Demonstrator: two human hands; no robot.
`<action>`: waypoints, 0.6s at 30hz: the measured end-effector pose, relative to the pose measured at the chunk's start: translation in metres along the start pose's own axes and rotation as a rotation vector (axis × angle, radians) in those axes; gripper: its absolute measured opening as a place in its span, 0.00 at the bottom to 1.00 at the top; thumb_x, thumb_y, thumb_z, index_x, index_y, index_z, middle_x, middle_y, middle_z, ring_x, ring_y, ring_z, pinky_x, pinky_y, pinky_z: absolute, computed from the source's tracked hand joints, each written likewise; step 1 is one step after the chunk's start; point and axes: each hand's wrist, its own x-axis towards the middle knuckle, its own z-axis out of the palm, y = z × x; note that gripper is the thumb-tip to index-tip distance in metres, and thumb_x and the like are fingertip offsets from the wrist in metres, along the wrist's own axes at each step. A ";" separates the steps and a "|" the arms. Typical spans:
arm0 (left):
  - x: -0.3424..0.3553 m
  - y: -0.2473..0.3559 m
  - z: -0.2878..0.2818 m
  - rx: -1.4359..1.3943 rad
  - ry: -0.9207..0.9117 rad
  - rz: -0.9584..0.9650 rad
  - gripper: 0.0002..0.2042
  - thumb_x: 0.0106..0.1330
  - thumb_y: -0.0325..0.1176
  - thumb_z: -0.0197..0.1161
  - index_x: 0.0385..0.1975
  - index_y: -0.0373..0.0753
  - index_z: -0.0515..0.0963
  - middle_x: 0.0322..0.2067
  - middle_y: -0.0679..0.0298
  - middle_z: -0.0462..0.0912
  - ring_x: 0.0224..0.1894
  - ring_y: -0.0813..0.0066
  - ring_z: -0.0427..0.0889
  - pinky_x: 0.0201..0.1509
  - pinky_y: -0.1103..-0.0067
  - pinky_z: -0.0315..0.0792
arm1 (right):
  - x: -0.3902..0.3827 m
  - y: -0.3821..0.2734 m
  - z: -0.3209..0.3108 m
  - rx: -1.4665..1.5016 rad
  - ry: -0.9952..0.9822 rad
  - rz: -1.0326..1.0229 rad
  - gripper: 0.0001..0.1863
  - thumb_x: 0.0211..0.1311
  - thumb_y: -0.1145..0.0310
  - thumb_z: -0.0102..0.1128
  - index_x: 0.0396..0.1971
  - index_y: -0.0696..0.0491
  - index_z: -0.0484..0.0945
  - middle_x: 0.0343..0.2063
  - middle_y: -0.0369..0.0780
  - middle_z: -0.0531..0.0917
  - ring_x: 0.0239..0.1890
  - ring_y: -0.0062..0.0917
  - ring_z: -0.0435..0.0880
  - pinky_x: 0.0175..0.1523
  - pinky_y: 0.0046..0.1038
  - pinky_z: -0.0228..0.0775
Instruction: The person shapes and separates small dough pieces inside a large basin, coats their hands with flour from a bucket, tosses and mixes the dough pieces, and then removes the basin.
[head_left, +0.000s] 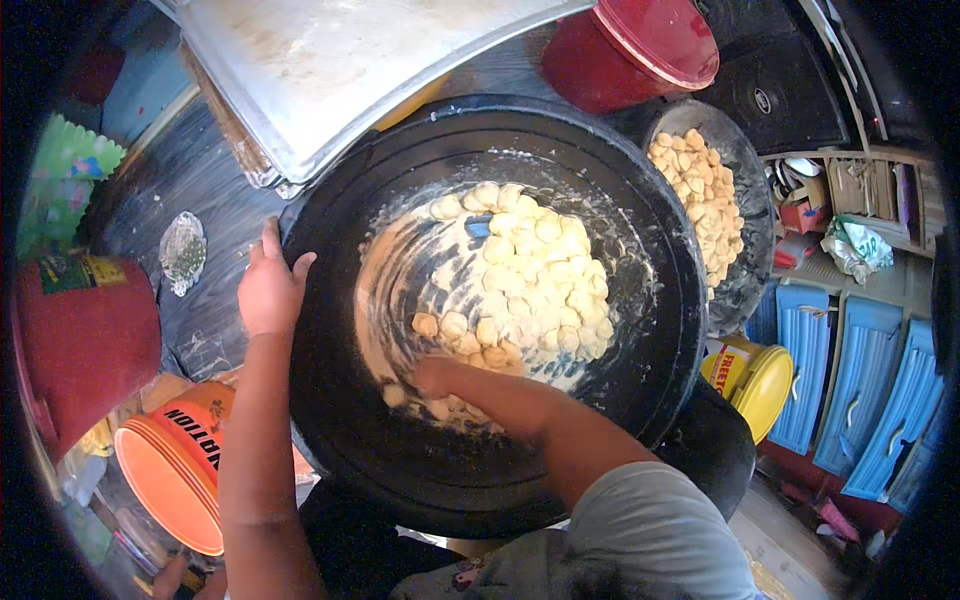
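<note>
A large black basin point(480, 475) holds many pale, floury dough-like pieces point(540, 270) and loose flour, with a small blue object point(478, 226) among them. My left hand point(270, 280) is at the basin's left rim, fingers extended and thumb apart, touching the edge. My right hand point(435, 380) reaches down into the lower left of the basin among scattered pieces and flour; its fingers are mostly hidden.
A metal tray point(360, 60) lies above the basin. A dark bowl of browner pieces point(700, 200) is at right. Red buckets point(610, 55), an orange bucket point(170, 470), a yellow bucket point(760, 390), blue drawers point(855, 390) and a floury patch point(183, 253) surround it.
</note>
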 end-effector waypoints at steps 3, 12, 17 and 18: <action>-0.002 0.001 -0.005 0.006 -0.047 -0.036 0.33 0.54 0.48 0.61 0.58 0.45 0.58 0.41 0.52 0.75 0.36 0.51 0.78 0.36 0.65 0.73 | -0.038 0.030 -0.010 0.216 0.009 0.240 0.17 0.49 0.60 0.52 0.36 0.54 0.77 0.37 0.46 0.79 0.41 0.40 0.76 0.47 0.39 0.66; 0.001 0.012 0.002 0.002 0.024 0.012 0.32 0.53 0.48 0.61 0.57 0.44 0.59 0.39 0.52 0.75 0.35 0.52 0.78 0.35 0.65 0.73 | -0.099 0.173 -0.158 0.313 1.203 1.196 0.34 0.41 0.50 0.66 0.46 0.56 0.67 0.44 0.47 0.70 0.49 0.40 0.69 0.52 0.41 0.62; -0.001 0.006 0.001 0.047 0.010 -0.008 0.32 0.54 0.49 0.61 0.57 0.45 0.58 0.39 0.52 0.75 0.34 0.52 0.79 0.34 0.65 0.74 | -0.067 0.140 -0.140 -0.013 1.206 0.872 0.34 0.39 0.55 0.66 0.49 0.52 0.65 0.48 0.45 0.69 0.53 0.38 0.67 0.57 0.40 0.57; -0.004 -0.002 0.001 0.055 0.018 -0.013 0.32 0.54 0.49 0.61 0.57 0.45 0.58 0.39 0.52 0.75 0.34 0.52 0.79 0.33 0.65 0.74 | -0.074 0.125 -0.148 0.192 1.036 0.639 0.32 0.40 0.56 0.66 0.47 0.52 0.66 0.43 0.44 0.72 0.50 0.36 0.69 0.54 0.37 0.61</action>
